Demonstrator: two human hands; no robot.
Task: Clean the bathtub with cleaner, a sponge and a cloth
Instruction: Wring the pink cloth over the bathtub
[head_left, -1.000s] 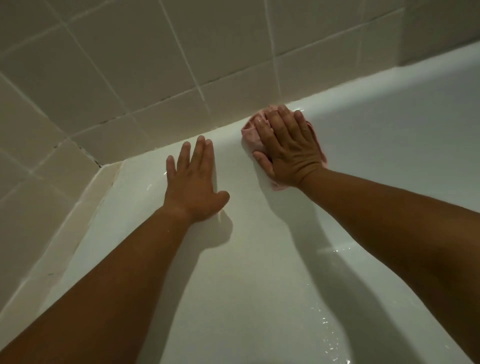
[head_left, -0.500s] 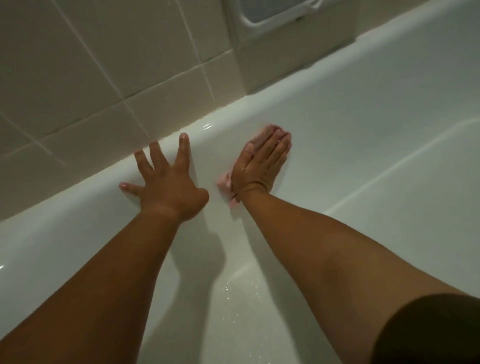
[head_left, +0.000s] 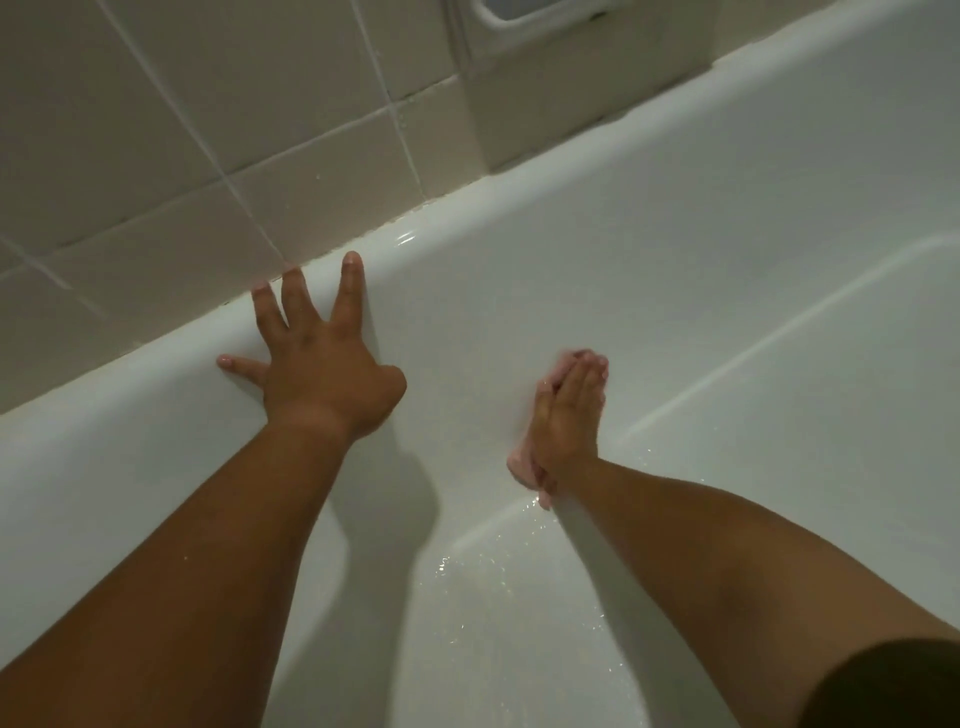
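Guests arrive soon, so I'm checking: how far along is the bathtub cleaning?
Midway, it seems. Done: droplets glisten on the bathtub floor, so it has been wetted. In hand: the right hand presses a pink cloth against the inner wall; the left hand braces, fingers spread, on the rim. Left: unclear which stretches remain unwiped; the wall beyond the cloth likely does.

No txt, labels, brands or nos legible anywhere: nothing readable on bathtub (head_left: 675, 249) or on wall tiles (head_left: 156, 130) at 11 o'clock
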